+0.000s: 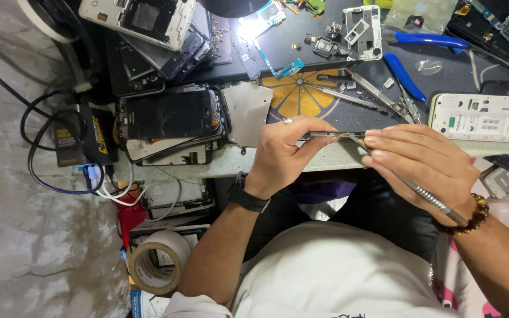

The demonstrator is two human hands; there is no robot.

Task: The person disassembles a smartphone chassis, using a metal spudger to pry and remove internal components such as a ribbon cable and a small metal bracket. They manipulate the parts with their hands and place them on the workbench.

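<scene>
While gripped edge-on, the phone (332,135) looks thin and dark.

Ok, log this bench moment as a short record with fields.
Left hand: grips a thin dark phone edge-on
Right hand: holds a metal pry tool, tip at the phone's edge
Left wrist: black watch
Right wrist: bead bracelet
Bench: stacked phone frames, blue-handled pliers, white phone
Below bench: tape roll

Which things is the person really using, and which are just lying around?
In use:
left hand
right hand
thin phone, held edge-on
metal tool

Lying about:
white phone
blue pliers
tweezers
tape roll
phone stack
</scene>
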